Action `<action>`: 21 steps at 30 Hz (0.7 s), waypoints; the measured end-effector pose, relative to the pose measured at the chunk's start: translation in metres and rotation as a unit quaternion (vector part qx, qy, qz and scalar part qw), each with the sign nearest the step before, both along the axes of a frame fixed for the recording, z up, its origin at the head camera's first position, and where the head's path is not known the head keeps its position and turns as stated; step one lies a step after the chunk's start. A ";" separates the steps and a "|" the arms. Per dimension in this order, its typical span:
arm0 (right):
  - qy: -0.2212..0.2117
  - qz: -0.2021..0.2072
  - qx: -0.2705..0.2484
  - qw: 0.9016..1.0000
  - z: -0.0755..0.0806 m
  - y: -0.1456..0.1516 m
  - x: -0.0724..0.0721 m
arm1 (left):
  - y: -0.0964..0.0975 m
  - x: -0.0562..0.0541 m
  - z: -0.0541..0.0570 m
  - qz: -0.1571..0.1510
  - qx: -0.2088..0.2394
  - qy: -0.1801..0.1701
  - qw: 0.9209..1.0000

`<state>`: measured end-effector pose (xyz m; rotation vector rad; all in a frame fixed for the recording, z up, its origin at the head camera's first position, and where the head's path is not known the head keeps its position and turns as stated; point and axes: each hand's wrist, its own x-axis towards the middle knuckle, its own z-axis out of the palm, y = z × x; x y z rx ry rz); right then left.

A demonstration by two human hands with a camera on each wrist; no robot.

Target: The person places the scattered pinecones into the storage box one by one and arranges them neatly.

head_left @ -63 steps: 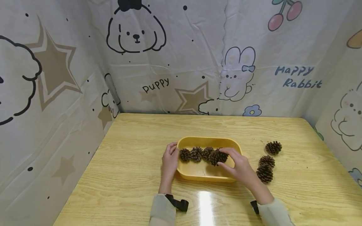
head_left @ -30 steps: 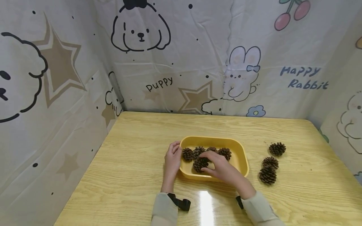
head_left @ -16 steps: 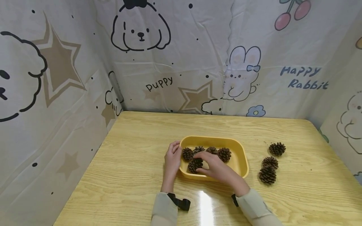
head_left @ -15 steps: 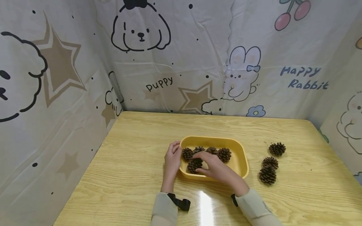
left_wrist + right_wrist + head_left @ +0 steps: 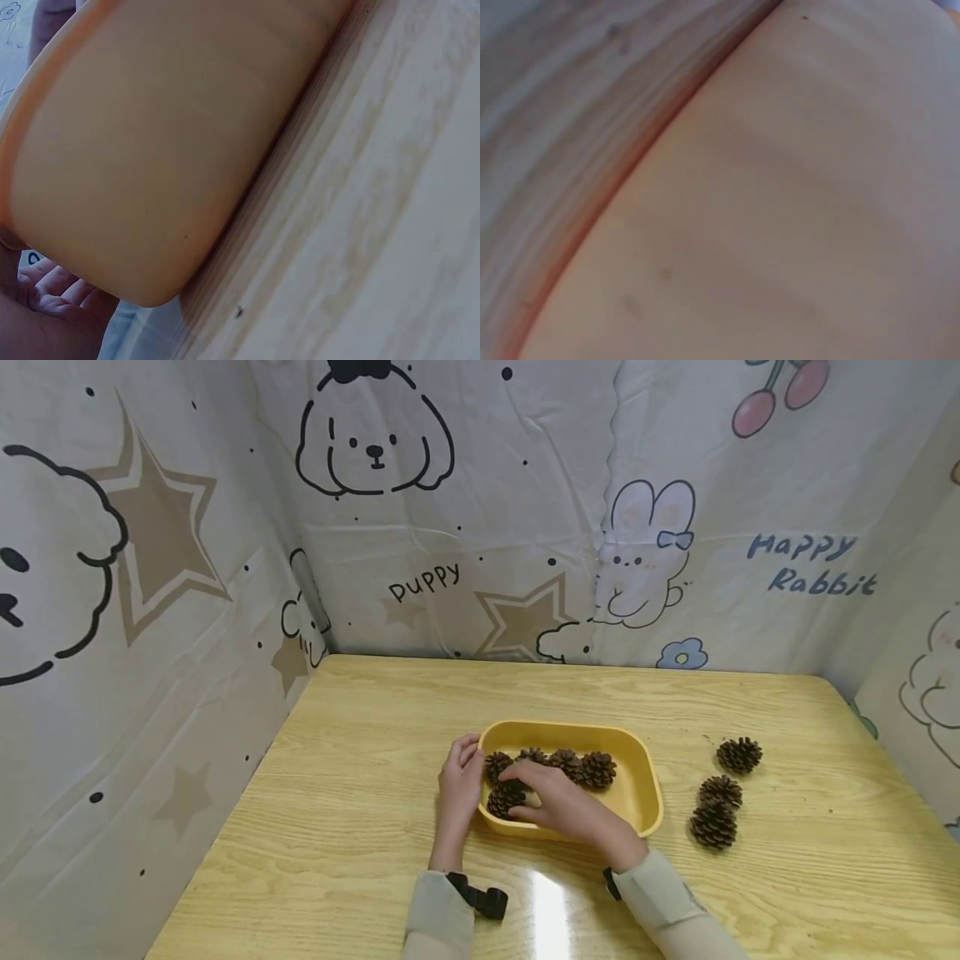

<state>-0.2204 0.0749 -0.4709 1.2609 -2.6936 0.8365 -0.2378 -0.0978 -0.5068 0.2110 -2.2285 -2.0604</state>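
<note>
A yellow plastic tray (image 5: 630, 806) sits on the wooden table with several brown pine cones inside. Along its back side runs a row of pine cones, one of them this pine cone (image 5: 597, 770). My right hand (image 5: 555, 797) reaches in over the front rim, thumb and fingers about a pine cone (image 5: 505, 800) in the front left corner. My left hand (image 5: 459, 781) holds the tray's left end; in the left wrist view its fingers (image 5: 64, 292) are outside the wall, the thumb at the rim. The right wrist view shows only the tray's outer wall (image 5: 780, 195) and table.
Right of the tray, on the table (image 5: 360, 777), lie a single pine cone (image 5: 739, 755) and two touching ones, a smaller pine cone (image 5: 722, 792) behind a larger pine cone (image 5: 713, 825). A printed cloth (image 5: 375, 543) hangs behind the table and at both sides.
My right hand has set one pine cone at the right of the back row, then carried another leftward into the front left corner. My left hand keeps its place on the tray.
</note>
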 end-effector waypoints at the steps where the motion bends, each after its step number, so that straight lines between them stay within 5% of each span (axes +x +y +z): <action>1: -0.004 0.001 0.001 1.000 0.000 0.000 0.000 | 0.000 0.000 0.000 -0.001 -0.001 0.000 1.000; 11: -0.028 0.003 0.001 1.000 0.001 -0.006 -0.003 | -0.001 0.001 0.002 -0.003 -0.010 -0.001 1.000; 21: 0.004 -0.001 -0.014 1.000 0.000 -0.004 -0.002 | -0.001 0.001 0.000 -0.003 -0.009 0.003 1.000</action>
